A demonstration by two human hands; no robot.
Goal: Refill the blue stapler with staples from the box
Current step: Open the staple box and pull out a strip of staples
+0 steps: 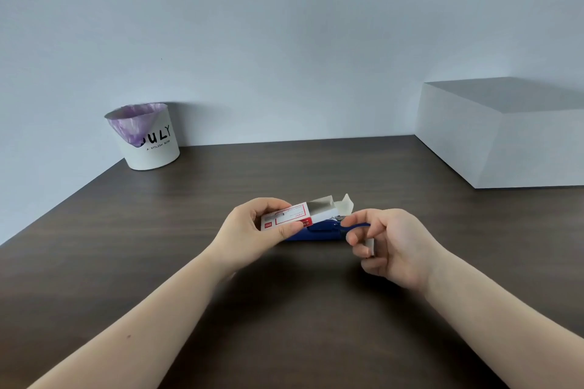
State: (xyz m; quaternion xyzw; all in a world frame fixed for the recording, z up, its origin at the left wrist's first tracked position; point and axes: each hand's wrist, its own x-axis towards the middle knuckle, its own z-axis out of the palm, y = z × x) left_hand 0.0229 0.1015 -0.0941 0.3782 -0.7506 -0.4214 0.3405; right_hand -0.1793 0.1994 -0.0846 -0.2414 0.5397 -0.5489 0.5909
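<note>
My left hand [252,230] grips a small white and red staple box [289,217], held above the dark table with its end flap [346,204] open toward the right. The blue stapler [319,232] lies on the table right behind and under the box, mostly hidden by it and by my fingers. My right hand [388,243] is just right of the box, fingers curled around a small grey strip of staples [369,246]. Its fingertips overlap the stapler's right end.
A white bin [148,139] with a purple liner stands at the table's back left corner against the wall. A large grey block [505,136] fills the back right. The dark wooden table [189,262] stretches toward me.
</note>
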